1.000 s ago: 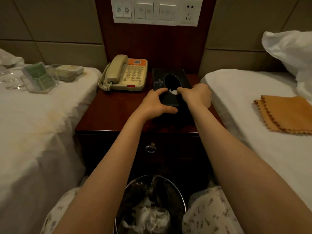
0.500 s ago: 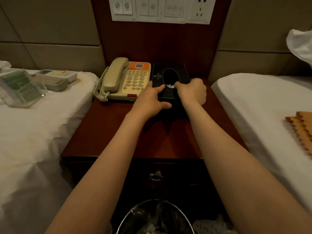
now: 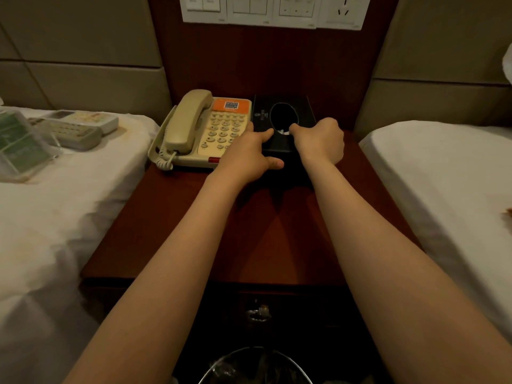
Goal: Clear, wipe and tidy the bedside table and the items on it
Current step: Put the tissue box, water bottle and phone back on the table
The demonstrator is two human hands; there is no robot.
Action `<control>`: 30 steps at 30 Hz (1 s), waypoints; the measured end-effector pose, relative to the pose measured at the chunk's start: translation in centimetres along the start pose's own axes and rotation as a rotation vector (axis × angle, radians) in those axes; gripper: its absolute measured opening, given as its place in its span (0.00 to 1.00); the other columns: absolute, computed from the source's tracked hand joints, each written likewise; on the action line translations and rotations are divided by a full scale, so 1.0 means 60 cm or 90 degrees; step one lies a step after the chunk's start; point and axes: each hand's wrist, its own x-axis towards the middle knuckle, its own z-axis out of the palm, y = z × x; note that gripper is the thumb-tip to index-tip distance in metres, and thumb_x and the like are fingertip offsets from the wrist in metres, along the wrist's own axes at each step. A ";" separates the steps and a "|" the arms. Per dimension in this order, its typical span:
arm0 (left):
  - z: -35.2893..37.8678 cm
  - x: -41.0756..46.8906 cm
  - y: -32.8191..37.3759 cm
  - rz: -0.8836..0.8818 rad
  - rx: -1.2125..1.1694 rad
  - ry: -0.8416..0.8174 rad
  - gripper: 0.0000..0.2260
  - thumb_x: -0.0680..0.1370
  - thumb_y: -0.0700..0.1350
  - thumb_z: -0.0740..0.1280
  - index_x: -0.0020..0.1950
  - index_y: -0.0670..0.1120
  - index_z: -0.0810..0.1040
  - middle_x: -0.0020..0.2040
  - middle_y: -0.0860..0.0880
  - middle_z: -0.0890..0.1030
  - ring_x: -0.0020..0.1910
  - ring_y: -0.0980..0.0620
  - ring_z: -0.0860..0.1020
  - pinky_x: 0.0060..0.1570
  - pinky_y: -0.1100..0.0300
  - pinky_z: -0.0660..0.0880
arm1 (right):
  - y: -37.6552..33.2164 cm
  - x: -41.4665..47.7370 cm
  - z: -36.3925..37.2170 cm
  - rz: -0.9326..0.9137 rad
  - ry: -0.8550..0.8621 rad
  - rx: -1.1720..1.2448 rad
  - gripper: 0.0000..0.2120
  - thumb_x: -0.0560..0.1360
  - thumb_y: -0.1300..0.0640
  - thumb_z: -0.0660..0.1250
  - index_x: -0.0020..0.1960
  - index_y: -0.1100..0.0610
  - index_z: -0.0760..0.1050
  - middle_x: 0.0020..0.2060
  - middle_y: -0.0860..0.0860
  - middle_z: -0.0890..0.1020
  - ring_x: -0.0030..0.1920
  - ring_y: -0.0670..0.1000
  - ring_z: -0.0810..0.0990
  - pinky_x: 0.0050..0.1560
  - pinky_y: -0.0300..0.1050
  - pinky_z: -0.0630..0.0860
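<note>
The black tissue box (image 3: pixel 300 106) sits at the back of the surface (image 3: pixel 194 217), just beside the cream telephone (image 3: pixel 199 131). The left hand (image 3: pixel 249 155) and right hand (image 3: pixel 322 139) both grip its near end, fingers curled over the top edge, probably to square it up

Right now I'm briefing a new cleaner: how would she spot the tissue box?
Find the dark wooden bedside table between the two white beds, under the wall switch panel. At its back sit a beige telephone on the left and the tissue box on the right. The box is the flat black one with an oval opening on top.
</note>
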 end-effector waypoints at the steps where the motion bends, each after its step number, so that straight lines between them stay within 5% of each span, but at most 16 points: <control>1: 0.001 0.000 0.000 0.001 -0.001 0.002 0.34 0.74 0.48 0.71 0.76 0.52 0.58 0.78 0.45 0.47 0.76 0.45 0.50 0.72 0.51 0.54 | 0.000 0.001 0.000 -0.001 0.000 -0.003 0.17 0.72 0.46 0.69 0.52 0.58 0.75 0.46 0.52 0.79 0.47 0.53 0.80 0.38 0.44 0.69; 7: 0.005 -0.015 0.005 -0.003 0.018 0.001 0.34 0.76 0.48 0.68 0.77 0.52 0.55 0.78 0.45 0.45 0.77 0.46 0.49 0.72 0.54 0.54 | 0.000 -0.004 0.000 -0.008 0.005 -0.034 0.19 0.72 0.45 0.68 0.55 0.59 0.74 0.49 0.53 0.80 0.50 0.54 0.80 0.39 0.45 0.71; 10: 0.001 -0.028 0.007 -0.015 0.015 0.019 0.31 0.77 0.47 0.66 0.77 0.50 0.55 0.78 0.45 0.48 0.76 0.47 0.50 0.72 0.55 0.53 | -0.001 -0.015 -0.001 -0.069 0.013 -0.070 0.21 0.74 0.47 0.67 0.60 0.60 0.73 0.57 0.55 0.78 0.56 0.55 0.78 0.51 0.48 0.75; 16: -0.022 -0.072 -0.002 -0.038 -0.008 0.092 0.25 0.78 0.42 0.64 0.74 0.48 0.63 0.74 0.44 0.62 0.71 0.46 0.63 0.67 0.56 0.63 | 0.000 -0.071 -0.017 -0.203 -0.014 -0.106 0.20 0.77 0.54 0.63 0.67 0.58 0.70 0.65 0.54 0.74 0.67 0.52 0.70 0.75 0.53 0.52; 18: -0.033 -0.095 -0.007 -0.052 -0.025 0.109 0.24 0.77 0.40 0.63 0.72 0.49 0.66 0.72 0.44 0.66 0.68 0.46 0.67 0.62 0.56 0.67 | -0.004 -0.090 -0.017 -0.215 -0.049 -0.097 0.19 0.77 0.54 0.62 0.67 0.58 0.71 0.65 0.54 0.74 0.66 0.52 0.72 0.74 0.52 0.50; 22: -0.064 -0.150 -0.031 -0.096 -0.040 0.152 0.22 0.76 0.40 0.63 0.70 0.50 0.69 0.69 0.45 0.70 0.65 0.47 0.71 0.59 0.57 0.70 | -0.029 -0.132 -0.008 -0.224 -0.127 -0.006 0.17 0.77 0.54 0.63 0.65 0.57 0.73 0.62 0.53 0.76 0.60 0.52 0.76 0.56 0.43 0.72; 30: -0.136 -0.257 -0.084 -0.196 -0.022 0.239 0.17 0.75 0.42 0.64 0.65 0.49 0.75 0.63 0.46 0.77 0.62 0.48 0.74 0.57 0.59 0.69 | -0.077 -0.239 0.016 -0.252 -0.256 0.030 0.13 0.75 0.55 0.65 0.59 0.56 0.78 0.56 0.53 0.80 0.55 0.52 0.77 0.50 0.45 0.74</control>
